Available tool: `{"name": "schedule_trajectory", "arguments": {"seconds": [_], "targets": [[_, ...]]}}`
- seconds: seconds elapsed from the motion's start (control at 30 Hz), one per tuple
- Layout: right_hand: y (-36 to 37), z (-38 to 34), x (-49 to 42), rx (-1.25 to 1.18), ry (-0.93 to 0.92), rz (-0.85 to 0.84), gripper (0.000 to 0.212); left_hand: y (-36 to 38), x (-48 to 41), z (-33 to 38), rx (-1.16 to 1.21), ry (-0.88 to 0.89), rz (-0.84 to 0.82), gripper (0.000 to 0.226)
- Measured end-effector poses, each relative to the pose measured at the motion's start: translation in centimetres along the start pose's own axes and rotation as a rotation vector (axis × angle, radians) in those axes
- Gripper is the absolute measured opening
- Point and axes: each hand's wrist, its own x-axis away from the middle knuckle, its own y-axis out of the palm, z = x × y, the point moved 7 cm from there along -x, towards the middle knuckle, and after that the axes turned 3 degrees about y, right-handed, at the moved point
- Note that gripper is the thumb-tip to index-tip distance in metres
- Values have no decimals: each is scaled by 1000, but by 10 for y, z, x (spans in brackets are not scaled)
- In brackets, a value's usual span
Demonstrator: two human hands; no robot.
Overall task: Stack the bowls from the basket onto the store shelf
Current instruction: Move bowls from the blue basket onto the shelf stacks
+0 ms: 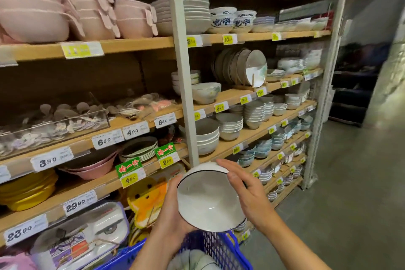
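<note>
Store shelves (252, 136) stood behind; both hands, left hand (173, 210) and right hand (247, 195), clasped a white bowl (208, 199) between them above the blue basket (221, 247), its opening tilted toward the camera.

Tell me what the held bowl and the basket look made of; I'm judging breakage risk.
The bowl, held by the left hand and right hand, looks like glazed white ceramic with a dark rim line: smooth and glossy, with highlights inside. The basket looks like blue moulded plastic, with lattice walls.
</note>
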Motion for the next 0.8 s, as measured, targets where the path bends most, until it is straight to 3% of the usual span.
{"name": "schedule_trajectory", "arguments": {"seconds": [0.1,0.3,0.5,0.67,0.8], "targets": [[-52,-1,-5,-20,-9,32,27,49,-14,-17,-103,-5,-90,59],[-172,0,-23,0,-25,109,28,146,-59,-58,-165,84,-38,42],[-275,9,-41,-57,49,199,29,239,-93,-88,-152,263,-74,44],[-308,23,-73,-262,306,217,29,275,-118,-70,-196,552,-141,35],[-310,44,-105,-447,539,242,31,281,-134,-47,-242,740,-174,45]]}}
